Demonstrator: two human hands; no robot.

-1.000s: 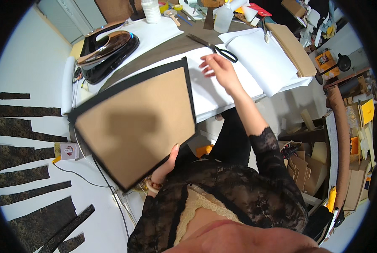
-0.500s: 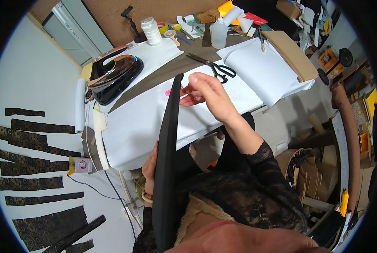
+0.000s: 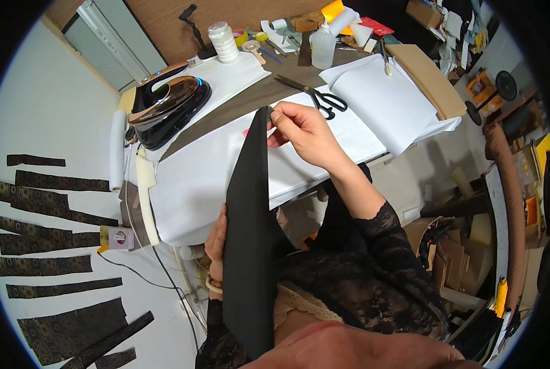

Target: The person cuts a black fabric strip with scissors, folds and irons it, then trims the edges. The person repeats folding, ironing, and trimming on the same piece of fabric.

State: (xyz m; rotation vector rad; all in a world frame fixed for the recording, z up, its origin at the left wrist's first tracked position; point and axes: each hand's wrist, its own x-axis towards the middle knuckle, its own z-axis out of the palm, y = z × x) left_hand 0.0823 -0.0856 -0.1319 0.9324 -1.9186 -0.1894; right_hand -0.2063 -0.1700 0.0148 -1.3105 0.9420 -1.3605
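Note:
A long black panel (image 3: 248, 234) stands on edge in front of my chest, its narrow tip pointing away from me over the white-covered table (image 3: 192, 190). My right hand (image 3: 305, 134) pinches the panel's edge near that tip between thumb and fingers. Along the panel's left side, my left hand (image 3: 216, 246) grips it lower down; part of that hand is hidden behind the panel. Just beyond my right hand lie black-handled scissors (image 3: 317, 95), blades toward the upper left. A small pink piece (image 3: 246, 132) lies on the white cover beside the tip.
An iron (image 3: 170, 111) sits on its base at the table's left. Farther back stand a white jar (image 3: 224, 43) and a squeeze bottle (image 3: 322, 48). White sheets (image 3: 385, 98) lie at right. Dark patterned strips (image 3: 53, 267) hang on the left wall.
The panel has turned so more of its broad black face shows. My right hand, earlier with fingers loosely apart beside the tip, has closed on the edge.

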